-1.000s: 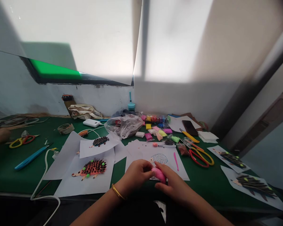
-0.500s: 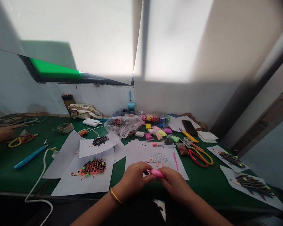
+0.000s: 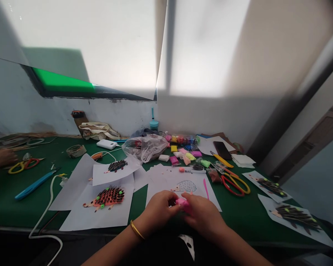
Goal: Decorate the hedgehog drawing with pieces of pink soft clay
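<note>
Between my two hands is a lump of pink modelling clay (image 3: 182,202), held just above the front edge of a white sheet (image 3: 163,184). My left hand (image 3: 161,207) pinches its left end with thumb and forefinger. The fingers of my right hand (image 3: 204,214) wrap over its right side and hide part of it. Drawn on the sheet beyond is a hedgehog outline (image 3: 185,186) with a peach-coloured face. A pink plastic clay tool (image 3: 205,188) lies on the sheet's right side, and a white pen-like tool (image 3: 192,171) rests across its top.
Scissors (image 3: 235,184) and several coloured clay packets (image 3: 174,160) lie beyond the sheet. Finished hedgehog pictures (image 3: 108,197) are at left, others (image 3: 295,218) at right. A white cable (image 3: 51,195) hangs over the front edge. Another person's hand (image 3: 2,157) is at far left.
My right hand has shifted its fingers forward over the pink clay, covering more of it. My left hand keeps its pinch. The other person's hand at far left has moved slightly.
</note>
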The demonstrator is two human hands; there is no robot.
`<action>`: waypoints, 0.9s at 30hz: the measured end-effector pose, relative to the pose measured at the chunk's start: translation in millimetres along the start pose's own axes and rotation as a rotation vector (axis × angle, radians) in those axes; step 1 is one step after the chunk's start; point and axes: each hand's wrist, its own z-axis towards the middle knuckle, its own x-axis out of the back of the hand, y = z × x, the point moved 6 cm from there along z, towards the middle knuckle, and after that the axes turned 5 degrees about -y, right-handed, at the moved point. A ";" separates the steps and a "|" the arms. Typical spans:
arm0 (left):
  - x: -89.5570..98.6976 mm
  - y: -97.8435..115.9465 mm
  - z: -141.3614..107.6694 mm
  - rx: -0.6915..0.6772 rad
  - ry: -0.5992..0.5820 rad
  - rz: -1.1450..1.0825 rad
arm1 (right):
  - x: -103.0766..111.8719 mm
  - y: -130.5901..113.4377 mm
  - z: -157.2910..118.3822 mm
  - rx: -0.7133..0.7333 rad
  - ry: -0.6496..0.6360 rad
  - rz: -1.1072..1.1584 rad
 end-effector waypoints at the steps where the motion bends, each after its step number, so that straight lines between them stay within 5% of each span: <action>1: -1.6 0.4 -0.1 0.009 -0.014 0.004 | -3.2 0.5 0.4 0.002 -0.002 -0.048; 11: -0.8 3.4 0.2 0.028 -0.071 0.010 | -11.4 -3.0 2.0 0.060 -0.009 -0.279; 27: 10.9 6.4 -0.9 -0.009 0.031 0.005 | 3.2 -5.1 1.0 0.011 -0.072 0.051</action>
